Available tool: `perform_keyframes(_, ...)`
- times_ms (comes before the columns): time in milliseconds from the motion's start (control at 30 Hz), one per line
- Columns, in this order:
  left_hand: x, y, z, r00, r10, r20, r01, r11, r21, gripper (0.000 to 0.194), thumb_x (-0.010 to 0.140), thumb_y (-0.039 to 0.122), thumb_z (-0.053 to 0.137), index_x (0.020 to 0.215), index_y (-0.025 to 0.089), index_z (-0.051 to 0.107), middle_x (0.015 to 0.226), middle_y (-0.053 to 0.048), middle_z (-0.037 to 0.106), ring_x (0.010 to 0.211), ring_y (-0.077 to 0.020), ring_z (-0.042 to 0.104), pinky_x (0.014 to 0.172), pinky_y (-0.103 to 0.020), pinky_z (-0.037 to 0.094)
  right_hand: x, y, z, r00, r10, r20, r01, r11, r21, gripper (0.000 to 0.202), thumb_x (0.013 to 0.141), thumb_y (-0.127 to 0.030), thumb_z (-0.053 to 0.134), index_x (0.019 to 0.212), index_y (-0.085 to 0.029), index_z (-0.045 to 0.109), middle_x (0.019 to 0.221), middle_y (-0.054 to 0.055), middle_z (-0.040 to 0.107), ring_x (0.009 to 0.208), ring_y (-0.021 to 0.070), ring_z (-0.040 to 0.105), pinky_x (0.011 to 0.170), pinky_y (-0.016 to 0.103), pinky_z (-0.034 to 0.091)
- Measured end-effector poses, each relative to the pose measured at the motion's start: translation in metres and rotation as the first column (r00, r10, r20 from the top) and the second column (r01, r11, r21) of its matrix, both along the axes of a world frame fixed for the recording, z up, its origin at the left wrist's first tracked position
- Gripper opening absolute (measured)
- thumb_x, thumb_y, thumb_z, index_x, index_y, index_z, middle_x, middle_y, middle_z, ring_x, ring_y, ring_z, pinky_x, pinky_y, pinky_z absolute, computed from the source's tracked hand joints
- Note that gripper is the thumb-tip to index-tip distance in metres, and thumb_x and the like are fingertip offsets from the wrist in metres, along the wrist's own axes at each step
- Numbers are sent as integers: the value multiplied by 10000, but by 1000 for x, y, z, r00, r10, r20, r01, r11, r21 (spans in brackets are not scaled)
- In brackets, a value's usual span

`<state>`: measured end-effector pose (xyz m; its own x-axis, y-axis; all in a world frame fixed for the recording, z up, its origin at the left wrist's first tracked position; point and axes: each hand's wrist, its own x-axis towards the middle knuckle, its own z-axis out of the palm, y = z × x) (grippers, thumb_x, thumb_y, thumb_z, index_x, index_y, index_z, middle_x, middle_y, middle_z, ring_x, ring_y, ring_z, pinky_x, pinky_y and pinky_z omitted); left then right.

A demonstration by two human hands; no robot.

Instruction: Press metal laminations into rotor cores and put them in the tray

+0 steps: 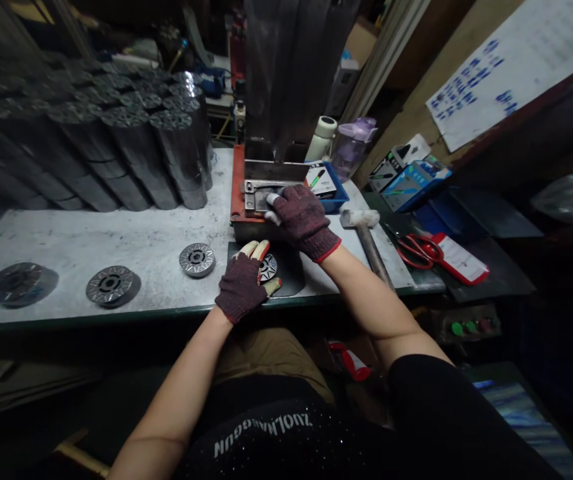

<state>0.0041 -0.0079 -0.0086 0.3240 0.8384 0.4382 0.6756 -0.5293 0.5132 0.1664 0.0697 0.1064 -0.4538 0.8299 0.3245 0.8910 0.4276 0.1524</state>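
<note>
Both my hands wear dark maroon knit gloves with pale fingertips. My left hand (246, 281) rests at the bench's front edge, fingers apart, its thumb and fingers around a patterned metal disc (268, 267) on a dark mat (294, 275). My right hand (304, 219) reaches over the metal fixture (256, 199) on the orange-red machine base (238, 193); its fingers are curled at the fixture, and anything between them is hidden. Left of my left hand lie three more discs, a near one (197, 260), a middle one (110, 285) and a far one (16, 283).
Stacked metal cylinders (166, 153) fill the back left. Right of the machine are a blue tray (339, 200), a white bottle (322, 139), a purple bottle (351, 148), a hammer (369, 243), red-handled scissors (419, 252) and marker boxes (411, 183).
</note>
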Motion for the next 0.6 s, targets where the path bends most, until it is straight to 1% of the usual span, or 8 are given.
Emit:
perform_keyframes(67, -1, 1, 0, 1000, -9, -2, 9, 1000, -8, 783, 784, 399, 769, 1463, 170, 455, 1466, -160, 518, 1379, -320, 473, 1164, -476, 387, 2, -5, -3, 1000, -20, -2, 20, 1000, 7, 338, 1024, -296, 427, 1141, -143, 704, 1116, 157, 666, 1032, 293, 528, 889, 420, 377)
perform_keyframes(100, -2, 1, -1, 1000, -6, 0, 6, 1000, -14, 765, 789, 402, 762, 1455, 172, 464, 1459, -160, 524, 1373, -320, 479, 1159, -477, 393, 3, -7, -4, 1000, -25, -14, 25, 1000, 14, 356, 1032, -300, 405, 1150, -145, 702, 1108, 155, 669, 1031, 292, 528, 890, 418, 375)
perform_keyframes(200, -2, 2, 0, 1000, -6, -2, 5, 1000, -27, 758, 793, 422, 753, 1450, 175, 468, 1445, -158, 534, 1362, -321, 488, 1149, -480, 404, 3, -8, -6, 999, -20, -42, 22, 999, 36, 430, 1036, -380, 416, 1321, -133, 622, 1227, 163, 648, 1121, 307, 508, 962, 443, 356)
perform_keyframes(267, -2, 1, 0, 1000, -7, -10, 7, 1000, -27, 768, 791, 426, 754, 1455, 176, 462, 1443, -157, 536, 1360, -322, 489, 1145, -481, 407, 0, -5, -3, 1000, -14, -17, 14, 1000, 17, 477, 1022, -410, 457, 1384, -121, 573, 1308, 175, 618, 1175, 317, 493, 1001, 464, 344)
perform_keyframes(333, -1, 1, 1, 1000, -7, -17, 7, 1000, -19, 773, 790, 411, 757, 1460, 170, 458, 1442, -158, 538, 1356, -321, 492, 1143, -478, 408, -6, -3, 4, 999, -9, 36, 10, 999, -31, 434, 1013, -389, 484, 1326, -120, 617, 1280, 180, 637, 1162, 316, 515, 983, 458, 368)
perform_keyframes(400, -1, 0, 1, 1000, 6, -11, -6, 1000, -13, 779, 786, 398, 762, 1463, 162, 456, 1436, -161, 541, 1346, -320, 500, 1140, -473, 411, -10, -7, 9, 998, -16, 62, 19, 998, -63, 348, 1013, -339, 482, 1204, -130, 685, 1180, 171, 684, 1104, 306, 566, 927, 433, 410)
perform_keyframes(500, 0, 0, 1, 1000, 26, 6, -26, 999, -20, 768, 784, 396, 764, 1455, 167, 468, 1416, -154, 556, 1330, -318, 512, 1132, -471, 420, -6, -26, -1, 997, -20, -71, 16, 998, -59, 319, 1019, -322, 467, 1121, -159, 722, 1082, 137, 733, 1014, 274, 637, 860, 386, 458)
perform_keyframes(600, 0, -1, 2, 1000, 28, 9, -28, 999, -31, 763, 775, 411, 774, 1440, 172, 487, 1402, -150, 566, 1318, -319, 520, 1124, -470, 428, 6, -52, -28, 940, 41, -338, -59, 997, -44, 295, 1002, -335, 497, 1089, -192, 740, 1055, 98, 759, 991, 235, 674, 878, 347, 492)
